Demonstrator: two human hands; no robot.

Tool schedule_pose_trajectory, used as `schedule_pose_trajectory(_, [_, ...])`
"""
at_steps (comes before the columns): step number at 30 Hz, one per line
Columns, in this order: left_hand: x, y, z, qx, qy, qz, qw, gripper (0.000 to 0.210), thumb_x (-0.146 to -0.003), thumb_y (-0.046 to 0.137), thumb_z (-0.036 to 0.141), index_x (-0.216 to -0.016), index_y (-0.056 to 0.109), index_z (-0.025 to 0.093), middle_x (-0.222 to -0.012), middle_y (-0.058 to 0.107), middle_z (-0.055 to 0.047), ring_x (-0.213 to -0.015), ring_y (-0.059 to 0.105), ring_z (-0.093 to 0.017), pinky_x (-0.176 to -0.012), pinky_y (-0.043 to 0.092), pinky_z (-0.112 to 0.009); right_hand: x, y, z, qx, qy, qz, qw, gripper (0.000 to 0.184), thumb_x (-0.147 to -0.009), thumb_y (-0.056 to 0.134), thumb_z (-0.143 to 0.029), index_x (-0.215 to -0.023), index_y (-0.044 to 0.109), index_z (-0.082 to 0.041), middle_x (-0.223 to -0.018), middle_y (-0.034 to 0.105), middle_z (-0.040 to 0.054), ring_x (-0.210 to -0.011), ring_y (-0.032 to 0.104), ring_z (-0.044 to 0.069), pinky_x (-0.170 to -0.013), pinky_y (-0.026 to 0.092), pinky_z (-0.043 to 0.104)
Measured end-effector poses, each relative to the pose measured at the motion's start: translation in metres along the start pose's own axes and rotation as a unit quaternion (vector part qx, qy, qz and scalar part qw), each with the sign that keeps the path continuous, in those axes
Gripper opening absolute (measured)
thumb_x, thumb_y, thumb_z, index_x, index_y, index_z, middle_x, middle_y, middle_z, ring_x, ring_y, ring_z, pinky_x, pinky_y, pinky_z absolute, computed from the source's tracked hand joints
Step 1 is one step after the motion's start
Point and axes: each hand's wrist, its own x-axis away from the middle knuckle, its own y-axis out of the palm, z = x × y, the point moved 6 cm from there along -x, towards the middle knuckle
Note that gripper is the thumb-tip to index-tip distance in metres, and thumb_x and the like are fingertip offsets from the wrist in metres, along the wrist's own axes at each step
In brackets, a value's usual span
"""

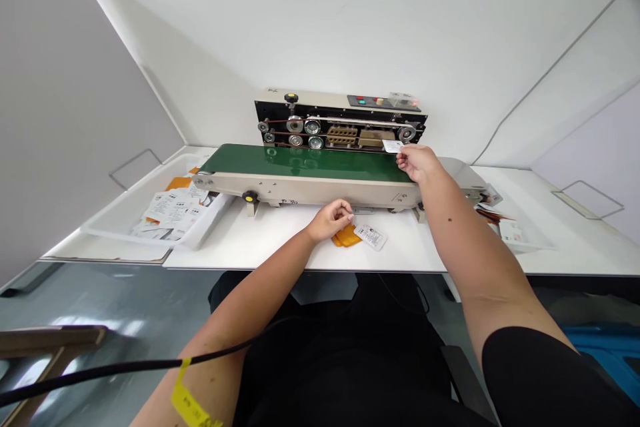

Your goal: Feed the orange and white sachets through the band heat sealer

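My right hand (419, 161) pinches a small white printed packet (393, 146) by its right end. It holds the packet at the front of a band sealing machine (341, 110), above the right part of the green conveyor belt (330, 163). My left hand (332, 219) rests low in front of the conveyor with its fingers curled in. Whatever those fingers hold, if anything, is hidden. Right beside them on the white table lie orange packets (346, 236) and a white printed packet (371, 237), partly overlapping.
At the left, a translucent bin (200, 235) holds many white and orange packets. Another tray (533, 238) with packets sits beyond the conveyor's right end. A black cable (150, 365) with a yellow tag (189, 400) crosses over my left forearm.
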Motion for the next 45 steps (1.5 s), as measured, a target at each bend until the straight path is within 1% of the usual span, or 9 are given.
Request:
schedule_pose_trajectory(3, [0.001,-0.002,0.006,-0.112,0.042,0.013,0.993,0.034,-0.089,0.071,0.048,-0.101,0.059,0.018,-0.089,0.069,-0.004,-0.077,0.062,-0.016,-0.072,0.048,-0.027,0.019,-0.008,-0.007,0.067,-0.087,0.054,0.992,0.009,-0.087,0.066,-0.024,-0.093,0.065,-0.018,-0.070,0.063,0.0021,-0.053,0.053,0.011,-0.047,0.041,0.021])
schedule_pose_trajectory(6, [0.002,0.004,0.013,-0.248,0.093,-0.032,0.964,0.026,-0.085,0.075,0.041,-0.100,0.068,0.020,-0.098,0.072,-0.007,-0.094,0.064,-0.022,-0.089,0.050,-0.034,0.074,-0.021,-0.010,0.164,-0.301,0.155,0.926,0.025,-0.089,0.064,-0.030,-0.111,0.069,-0.020,-0.090,0.066,0.0050,-0.074,0.060,0.016,-0.068,0.053,0.029])
schedule_pose_trajectory(9, [0.004,0.013,0.012,-0.295,0.118,-0.099,0.943,0.040,-0.074,0.086,0.039,-0.109,0.074,0.023,-0.119,0.074,-0.011,-0.118,0.063,-0.030,-0.109,0.043,-0.042,0.138,-0.015,0.030,0.238,-0.411,0.091,0.875,0.031,-0.093,0.058,-0.033,-0.120,0.070,-0.023,-0.098,0.068,0.0076,-0.084,0.062,0.021,-0.086,0.054,0.039])
schedule_pose_trajectory(13, [0.003,0.017,0.003,-0.282,0.110,-0.125,0.945,0.057,-0.062,0.095,0.039,-0.115,0.076,0.027,-0.136,0.069,-0.010,-0.133,0.059,-0.034,-0.115,0.041,-0.044,0.183,-0.001,0.115,0.365,-0.391,-0.068,0.842,0.046,-0.093,0.058,-0.038,-0.136,0.064,-0.023,-0.110,0.070,0.0122,-0.105,0.063,0.031,-0.101,0.051,0.050])
schedule_pose_trajectory(16, [0.002,0.018,-0.001,-0.285,0.113,-0.132,0.943,0.055,-0.065,0.094,0.035,-0.117,0.076,0.027,-0.134,0.070,-0.011,-0.128,0.062,-0.034,-0.115,0.041,-0.046,0.181,-0.001,0.154,0.442,-0.339,-0.089,0.826,0.067,-0.090,0.063,-0.045,-0.150,0.052,-0.019,-0.139,0.062,0.0174,-0.129,0.054,0.039,-0.110,0.045,0.058])
schedule_pose_trajectory(19, [0.002,0.017,-0.001,-0.296,0.125,-0.130,0.938,0.047,-0.073,0.087,0.030,-0.119,0.076,0.026,-0.130,0.071,-0.012,-0.125,0.062,-0.033,-0.114,0.042,-0.047,0.170,0.003,0.167,0.468,-0.314,-0.115,0.818,0.062,-0.093,0.059,-0.044,-0.150,0.052,-0.020,-0.146,0.059,0.0158,-0.135,0.051,0.038,-0.113,0.043,0.058])
schedule_pose_trajectory(35, [0.001,-0.011,0.028,-0.235,0.180,0.085,0.951,0.035,-0.097,0.061,0.021,-0.131,0.069,0.023,-0.121,0.065,-0.011,-0.116,0.063,-0.023,-0.105,0.051,-0.039,0.184,0.008,0.148,0.372,-0.386,-0.024,0.844,0.056,-0.095,0.059,-0.042,-0.147,0.055,-0.020,-0.148,0.058,0.0125,-0.148,0.035,0.037,-0.120,0.034,0.061])
schedule_pose_trajectory(41, [0.000,-0.017,0.023,-0.143,0.156,0.119,0.970,0.023,-0.096,0.068,0.038,-0.109,0.073,0.019,-0.108,0.068,-0.009,-0.102,0.066,-0.021,-0.089,0.055,-0.033,0.184,0.030,0.136,0.276,-0.360,0.001,0.891,0.034,-0.094,0.060,-0.042,-0.119,0.071,-0.022,-0.122,0.072,0.0112,-0.131,0.052,0.034,-0.120,0.032,0.060])
schedule_pose_trajectory(45, [-0.001,-0.015,0.010,-0.052,0.091,0.115,0.988,0.035,-0.088,0.076,0.047,-0.104,0.070,0.017,-0.100,0.071,-0.007,-0.087,0.067,-0.017,-0.076,0.055,-0.028,0.177,0.031,0.138,0.184,-0.270,-0.001,0.945,0.030,-0.093,0.059,-0.047,-0.098,0.074,-0.022,-0.103,0.072,0.0089,-0.104,0.065,0.027,-0.108,0.046,0.050])
